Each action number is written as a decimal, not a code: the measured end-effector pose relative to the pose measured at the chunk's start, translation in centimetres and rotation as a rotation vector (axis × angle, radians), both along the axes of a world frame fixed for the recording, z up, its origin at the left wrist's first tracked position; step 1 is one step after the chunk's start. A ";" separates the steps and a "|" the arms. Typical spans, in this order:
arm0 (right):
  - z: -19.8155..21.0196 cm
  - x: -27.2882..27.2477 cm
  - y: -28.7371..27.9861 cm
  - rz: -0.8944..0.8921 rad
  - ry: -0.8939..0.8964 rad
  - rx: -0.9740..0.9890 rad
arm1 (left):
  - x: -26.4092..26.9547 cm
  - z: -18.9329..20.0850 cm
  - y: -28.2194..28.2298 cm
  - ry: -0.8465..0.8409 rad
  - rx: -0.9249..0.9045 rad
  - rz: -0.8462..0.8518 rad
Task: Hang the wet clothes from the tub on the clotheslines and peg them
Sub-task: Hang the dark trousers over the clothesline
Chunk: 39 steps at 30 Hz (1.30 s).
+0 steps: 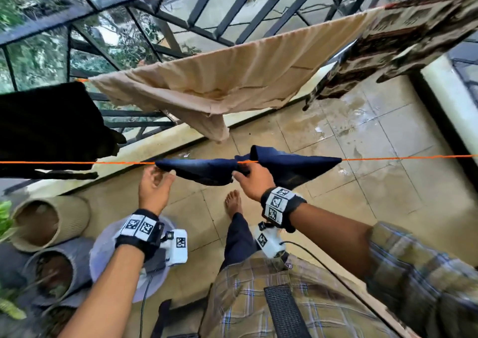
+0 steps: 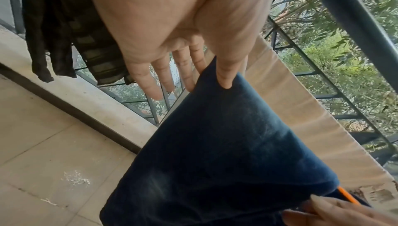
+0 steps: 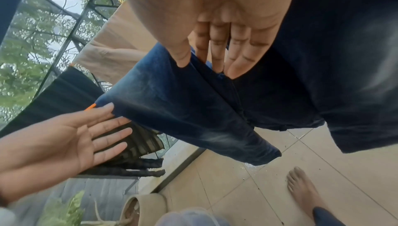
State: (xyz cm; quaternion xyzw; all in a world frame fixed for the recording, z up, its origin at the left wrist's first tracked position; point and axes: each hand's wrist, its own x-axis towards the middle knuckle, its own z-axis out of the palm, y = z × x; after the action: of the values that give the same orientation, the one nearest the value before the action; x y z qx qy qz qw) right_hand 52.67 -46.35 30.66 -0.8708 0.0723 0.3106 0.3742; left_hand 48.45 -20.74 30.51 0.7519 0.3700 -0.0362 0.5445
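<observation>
Draping over the orange clothesline [image 1: 388, 157], navy garment [image 1: 292, 168] bears no readable label.

Navy garment [image 1: 289, 168] draped over the near orange line [image 1: 413, 157], bunched at the middle, folds hanging on both sides. Beige cloth [image 1: 232, 79] hangs spread on the far line. White tub [image 1: 103, 249] on floor (contents hidden).

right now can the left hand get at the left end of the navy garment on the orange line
Probably yes. The left hand is already at the left end of the navy garment on the orange clothesline, fingers straight, thumb on the cloth. Nothing sits between them; the black garment hangs further left.
</observation>
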 end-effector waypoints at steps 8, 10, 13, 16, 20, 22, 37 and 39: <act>-0.9 -1.0 0.7 -0.163 -0.051 0.003 | -1.2 -0.8 0.3 -0.024 0.017 -0.016; -0.8 -0.7 0.9 -0.183 -0.055 -0.017 | -1.5 -0.8 0.3 -0.053 0.022 -0.046; -0.5 -0.8 0.7 -0.199 -0.027 -0.055 | -1.9 -0.7 0.5 -0.039 -0.004 -0.062; -0.9 -1.0 0.8 -0.179 0.042 -0.001 | -2.3 -0.4 0.5 -0.017 -0.028 -0.060; -1.2 -0.7 1.0 -0.126 0.137 0.110 | -3.1 -0.1 0.0 0.058 -0.033 -0.158; -1.1 -0.5 0.9 -0.105 0.149 0.112 | -3.5 -0.1 0.1 0.078 -0.019 -0.177; -0.7 -2.5 2.2 -0.268 0.146 0.217 | -5.1 3.5 -0.4 -0.080 -0.006 -0.205; 0.0 -2.1 2.3 -0.261 0.193 0.246 | -5.1 4.1 -0.1 -0.106 -0.032 -0.193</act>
State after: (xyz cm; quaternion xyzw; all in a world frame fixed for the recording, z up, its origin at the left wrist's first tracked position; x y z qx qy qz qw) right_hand 50.52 -44.10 30.66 -0.7678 0.1814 0.3482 0.5062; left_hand 43.32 -20.82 34.63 0.7760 0.2660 -0.0547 0.5693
